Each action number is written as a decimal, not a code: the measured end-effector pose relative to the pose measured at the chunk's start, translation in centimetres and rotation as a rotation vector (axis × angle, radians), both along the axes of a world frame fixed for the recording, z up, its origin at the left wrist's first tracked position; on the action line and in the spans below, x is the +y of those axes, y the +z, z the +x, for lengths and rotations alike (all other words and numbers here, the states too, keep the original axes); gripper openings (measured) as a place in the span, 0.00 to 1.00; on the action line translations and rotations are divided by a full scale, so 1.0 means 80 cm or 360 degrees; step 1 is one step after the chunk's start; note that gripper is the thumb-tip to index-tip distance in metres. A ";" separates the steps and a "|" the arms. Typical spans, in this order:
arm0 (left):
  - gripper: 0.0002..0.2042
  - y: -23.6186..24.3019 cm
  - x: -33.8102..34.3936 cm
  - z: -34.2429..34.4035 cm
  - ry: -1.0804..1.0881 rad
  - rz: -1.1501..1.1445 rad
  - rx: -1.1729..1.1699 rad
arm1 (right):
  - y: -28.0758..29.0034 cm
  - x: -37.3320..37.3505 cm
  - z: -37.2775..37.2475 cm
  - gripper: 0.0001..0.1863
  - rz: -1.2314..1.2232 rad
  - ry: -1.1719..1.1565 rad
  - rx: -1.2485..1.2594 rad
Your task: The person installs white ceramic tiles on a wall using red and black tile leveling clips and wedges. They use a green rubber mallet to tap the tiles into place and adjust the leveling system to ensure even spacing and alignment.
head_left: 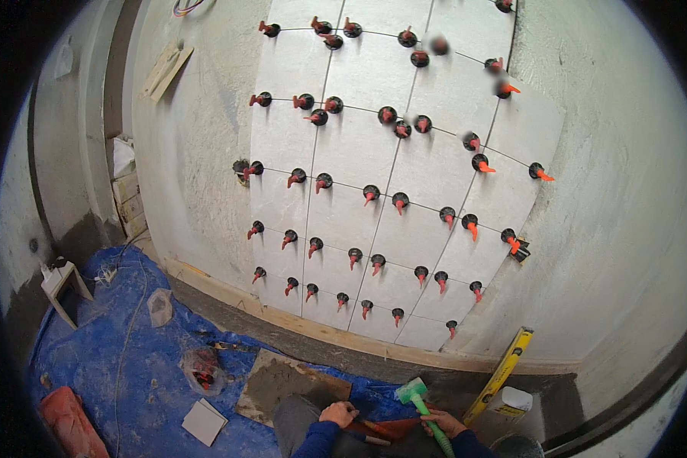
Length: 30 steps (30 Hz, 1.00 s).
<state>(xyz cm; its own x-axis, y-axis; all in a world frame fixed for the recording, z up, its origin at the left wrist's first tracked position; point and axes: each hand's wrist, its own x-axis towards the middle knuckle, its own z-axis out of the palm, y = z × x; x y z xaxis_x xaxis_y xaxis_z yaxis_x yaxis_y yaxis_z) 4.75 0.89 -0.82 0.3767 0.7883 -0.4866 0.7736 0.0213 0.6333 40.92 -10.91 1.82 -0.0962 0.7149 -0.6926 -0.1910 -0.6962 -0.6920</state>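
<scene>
My right hand (444, 422) is closed around the handle of a green mallet (414, 390), whose pale head points up and away from me. Beside my bent knee, my left hand (338, 414) has its fingers curled in; whatever may be inside them is hidden. Ahead of both hands stands a wall of large light grey tiles (351, 153). Black round tile levelers with red and orange T-shaped handles (371, 194) sit in rows along the joints.
Leaning by the wall is a yellow spirit level (500, 375), near a white jug (509, 404). On the blue tarp (141, 359) are a mortar-smeared board (282, 382), a bag with red pieces (204, 372), white tile pieces (204, 421) and a small stool (62, 284).
</scene>
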 end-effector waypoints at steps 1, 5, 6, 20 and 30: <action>0.20 -0.004 0.002 -0.001 0.0017 0.0009 -0.0042 | 0.000 0.000 -0.001 0.22 -0.0018 0.0003 -0.0002; 0.20 -0.020 0.007 -0.003 0.0100 0.0009 -0.0171 | 0.001 0.001 -0.005 0.15 0.0002 0.0058 -0.0019; 0.20 -0.024 0.009 -0.003 0.0106 -0.0006 -0.0190 | 0.002 0.001 -0.006 0.15 -0.0014 0.0077 -0.0092; 0.20 -0.037 0.018 0.001 0.0287 0.0027 -0.0448 | 0.018 -0.002 -0.020 0.14 -0.0125 0.0187 -0.0291; 0.20 -0.050 0.021 -0.003 0.0214 0.0077 -0.0356 | 0.012 -0.010 -0.026 0.16 -0.0083 0.0049 -0.0316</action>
<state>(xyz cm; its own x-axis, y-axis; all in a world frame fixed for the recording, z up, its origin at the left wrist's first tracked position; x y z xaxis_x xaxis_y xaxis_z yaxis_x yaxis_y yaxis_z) 4.53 2.56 -4.80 0.3607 0.8589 -0.3635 0.6068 0.0799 0.7908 38.86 -11.69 2.77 0.0249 0.6763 -0.7362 -0.0326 -0.7355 -0.6767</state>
